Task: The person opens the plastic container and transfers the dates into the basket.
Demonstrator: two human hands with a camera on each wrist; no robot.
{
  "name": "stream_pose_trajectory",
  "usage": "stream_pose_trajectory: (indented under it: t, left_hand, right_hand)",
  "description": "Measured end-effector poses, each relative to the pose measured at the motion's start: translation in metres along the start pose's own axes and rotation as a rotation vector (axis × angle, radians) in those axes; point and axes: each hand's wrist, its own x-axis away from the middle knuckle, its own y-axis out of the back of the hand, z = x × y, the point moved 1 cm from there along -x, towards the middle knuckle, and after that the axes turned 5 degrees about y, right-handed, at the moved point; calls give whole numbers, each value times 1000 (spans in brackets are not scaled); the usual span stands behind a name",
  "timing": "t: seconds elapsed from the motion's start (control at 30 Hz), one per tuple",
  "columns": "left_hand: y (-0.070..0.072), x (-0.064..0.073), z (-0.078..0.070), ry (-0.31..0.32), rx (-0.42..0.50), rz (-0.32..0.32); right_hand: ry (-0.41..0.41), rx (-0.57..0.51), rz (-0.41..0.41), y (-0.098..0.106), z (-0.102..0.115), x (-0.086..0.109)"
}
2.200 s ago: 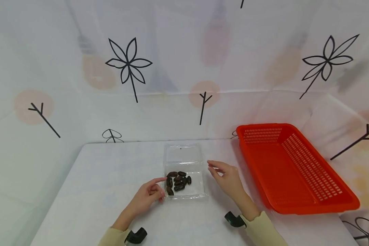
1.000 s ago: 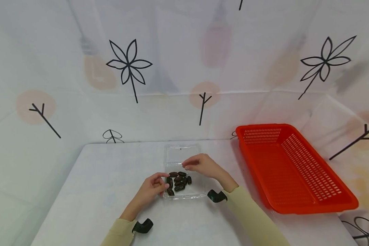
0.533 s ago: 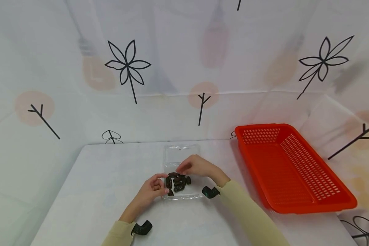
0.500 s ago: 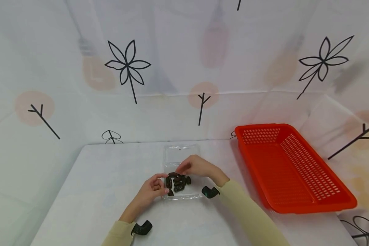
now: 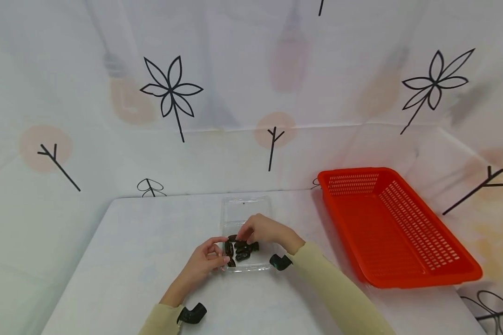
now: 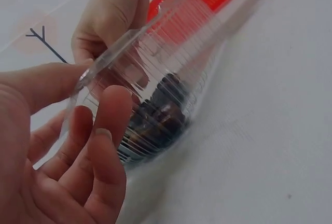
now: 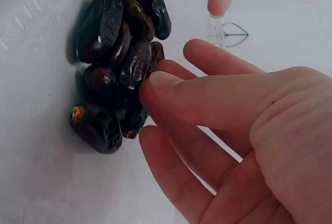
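In the head view a clear plastic clamshell box [image 5: 257,264] lies with its lid [image 5: 247,209] folded back. Several dark dates [image 7: 104,27] are clustered along its left side. My left hand [image 5: 203,259] holds the box's left edge. Up close, one fingertip sits at the rim and other fingers [image 6: 114,112] rest against the ribbed wall. Reaching in from the right, my right hand [image 5: 265,230] has thumb and fingertips together on a date [image 7: 156,53] at the cluster's far edge; the fingers partly hide it.
A red plastic basket [image 5: 377,232] with slotted sides stands to the right on the white-covered table [image 5: 151,237]. A patterned white cloth [image 5: 234,93] hangs behind. A black camera [image 5: 281,262] sits at the right wrist, another [image 5: 192,313] at the left.
My right hand has come in from the box's right side and down onto the dates, lately shifting slightly left. My left hand has stayed at the box's left edge. The view has drifted slightly.
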Motion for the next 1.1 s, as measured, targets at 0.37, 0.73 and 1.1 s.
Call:
stream_pose_trajectory:
  t: [0.37,0.73,1.1]
  left_hand:
    - [3,-1,10,-118,8,44]
    - [3,0,11,-116,6,36]
    - [4,-1,16,-123,13,38]
  right_hand:
    - [-39,28,43,-3,5,-6]
    - [-30,43,100,-7,5,-20]
    - [-44,38,143,-13,5,-25]
